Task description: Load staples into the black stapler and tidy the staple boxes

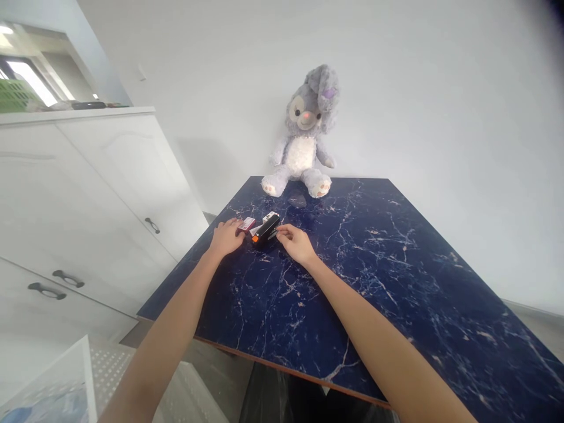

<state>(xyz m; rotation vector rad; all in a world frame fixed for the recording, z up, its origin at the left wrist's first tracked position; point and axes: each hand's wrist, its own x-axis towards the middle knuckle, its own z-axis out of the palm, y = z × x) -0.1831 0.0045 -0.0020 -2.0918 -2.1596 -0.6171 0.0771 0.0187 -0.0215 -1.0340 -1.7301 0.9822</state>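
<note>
Your left hand (227,238) is at the small pink-and-white box (247,224), its fingers bent at the box's left edge; can't tell whether they pinch it or just touch it. Your right hand (296,242) is beside the black case (267,229), thumb and forefinger close together by a thin, pale item at the case's right side; can't tell if they're pinching it or what it is.

Black case lies tilted on the blue marbled desk (374,258), between your two hands, orange patch at its near end. Small white box (270,217) sits just behind, partly covered by the case; another pale bit pokes out at the case's left.

Writing: the pink box's pale face has marks, too small to read. White box has dark print, same problem. Any label on the black case is too small to make out.

Grey plush toy (302,135) sits at the desk's far edge, against the wall. Left side: white cabinet (106,176), with a green basket (16,96) on top, cut off by the frame.
</note>
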